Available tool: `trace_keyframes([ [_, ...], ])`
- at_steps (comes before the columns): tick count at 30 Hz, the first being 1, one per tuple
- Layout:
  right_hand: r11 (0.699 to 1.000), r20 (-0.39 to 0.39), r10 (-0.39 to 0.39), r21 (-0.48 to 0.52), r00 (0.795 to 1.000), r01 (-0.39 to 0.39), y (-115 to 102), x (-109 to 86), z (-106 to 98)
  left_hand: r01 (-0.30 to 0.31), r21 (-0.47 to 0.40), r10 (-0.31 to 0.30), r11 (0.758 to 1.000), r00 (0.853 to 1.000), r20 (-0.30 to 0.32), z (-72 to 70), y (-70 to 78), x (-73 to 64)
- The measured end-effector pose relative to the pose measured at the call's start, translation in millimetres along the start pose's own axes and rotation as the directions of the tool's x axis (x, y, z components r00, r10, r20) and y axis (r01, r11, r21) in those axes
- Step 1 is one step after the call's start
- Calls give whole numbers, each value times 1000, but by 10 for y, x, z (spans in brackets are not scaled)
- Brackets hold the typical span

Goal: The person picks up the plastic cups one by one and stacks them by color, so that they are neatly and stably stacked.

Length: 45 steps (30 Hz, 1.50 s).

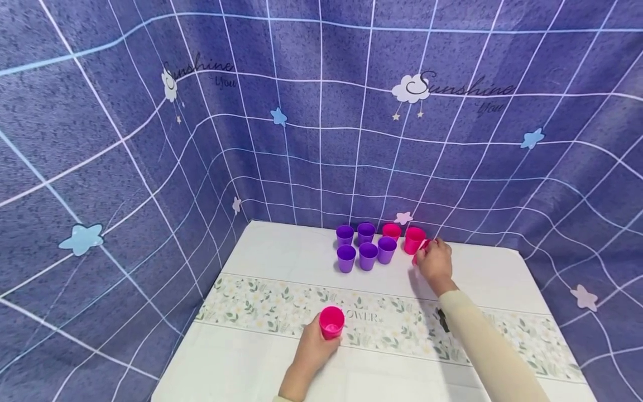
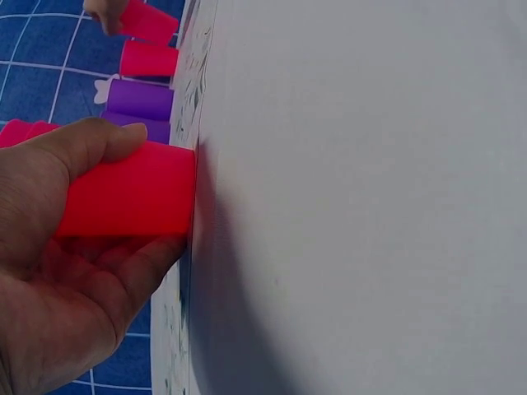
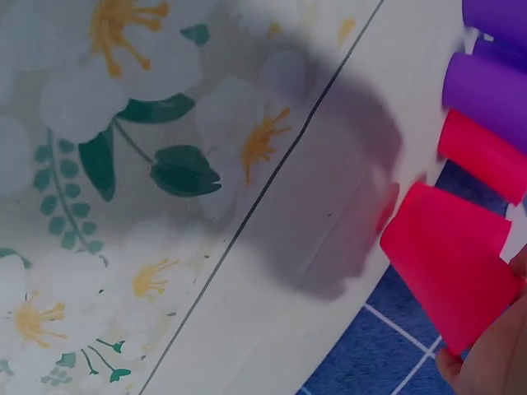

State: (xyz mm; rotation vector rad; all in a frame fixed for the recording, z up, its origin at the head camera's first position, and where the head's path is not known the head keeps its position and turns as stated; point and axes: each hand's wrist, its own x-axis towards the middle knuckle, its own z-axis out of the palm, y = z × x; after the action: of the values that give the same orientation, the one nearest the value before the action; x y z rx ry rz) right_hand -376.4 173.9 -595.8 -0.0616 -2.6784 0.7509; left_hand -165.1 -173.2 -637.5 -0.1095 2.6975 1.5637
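I count standing at 1 o'clock on bench [image 1: 201, 363]: five purple cups [image 1: 368, 258], two pink cups [image 1: 414, 242] | left hand [image 1: 312, 349]: fingers clamped on third pink cup [image 1: 332, 324], clock centre | right hand [image 1: 436, 263]: fingers pinching fourth pink cup [image 3: 453, 255], 2 o'clock | both unreleased

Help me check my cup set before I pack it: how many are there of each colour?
Purple cups: 5
Pink cups: 4, with those in the left hand, apparently nested, counted as 1
Total: 9, possibly more, as the number nested is unclear
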Motion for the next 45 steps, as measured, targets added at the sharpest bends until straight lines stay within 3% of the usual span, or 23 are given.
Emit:
trace_keyframes([
  [6, 998, 8, -39, 45, 999, 38, -92, -103, -32, 8, 0, -8, 1000, 1000, -9, 15, -4, -4],
  [14, 972, -82, -170, 152, 982, 181, -275, -300, -58, -8, -2, 8, 1000, 1000, -15, -1, 30, -10],
  [19, 942, -86, -247, 211, 965, 260, -392, -381, -66, -25, 0, 25, 1000, 1000, -13, -14, 42, -13],
  [27, 908, -90, -305, 272, 948, 318, -611, -495, -148, 3, -3, -3, 1000, 1000, 7, -26, 58, -27],
  [34, 867, -124, -371, 309, 920, 391, -766, -604, -260, -33, -6, 33, 999, 999, 15, 32, 41, -6],
  [41, 804, -174, -438, 362, 882, 471, -972, -695, -259, -27, 23, 27, 999, 1000, -6, 8, 23, -13],
  [45, 780, -174, -454, 395, 874, 484, -1074, -755, -233, -25, 22, 25, 999, 1000, -14, -4, 14, -2],
])
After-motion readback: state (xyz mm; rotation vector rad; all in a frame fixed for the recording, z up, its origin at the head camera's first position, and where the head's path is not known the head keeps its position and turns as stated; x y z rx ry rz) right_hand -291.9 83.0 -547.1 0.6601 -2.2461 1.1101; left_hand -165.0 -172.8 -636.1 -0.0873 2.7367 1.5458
